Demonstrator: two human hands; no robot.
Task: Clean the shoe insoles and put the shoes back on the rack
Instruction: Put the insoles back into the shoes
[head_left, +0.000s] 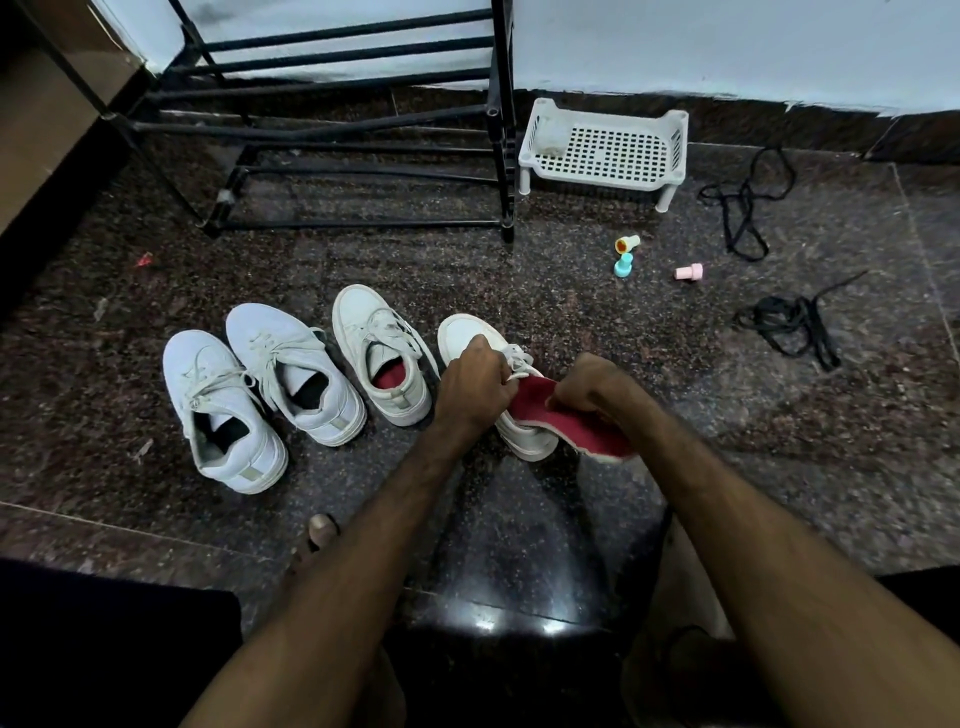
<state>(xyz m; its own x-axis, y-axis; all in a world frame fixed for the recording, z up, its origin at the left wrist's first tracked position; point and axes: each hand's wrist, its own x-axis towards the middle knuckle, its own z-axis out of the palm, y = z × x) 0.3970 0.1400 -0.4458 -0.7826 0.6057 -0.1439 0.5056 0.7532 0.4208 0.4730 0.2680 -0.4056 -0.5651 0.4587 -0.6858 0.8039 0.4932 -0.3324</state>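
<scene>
Two bare forearms fill the foreground, reaching out from between dark-clad knees that the bottom edge cuts off; a bare toe (322, 530) peeks beside the left arm.

The left hand (475, 382) has its fingers curled tight on the laces and tongue of a white shoe (465, 332), hiding the opening. The right hand (587, 384) pinches a red insole (576, 431) near its front end, with knuckles bent and fingertips tucked out of sight underneath. The insole lies over the shoe's heel, directly under and between both hands. Its long axis runs from the laces down toward the right, red face up, its rounded heel end jutting past the shoe with a pale edge showing. Whether its front tip sits inside the shoe cannot be told. The shoe stands on the floor (519, 519), toe pointing away from the person and slightly left.

Just left stands a second shoe (382, 358) with red lining visible inside, then a pair of pale shoes (260, 395), toes pointing away. Beyond them is a black rack (337, 130) against the wall, its top cut off. A white plastic stand (605, 148) sits beside it. Three small plastic caps (626, 254) and loose black laces (789, 327) lie to the right.
</scene>
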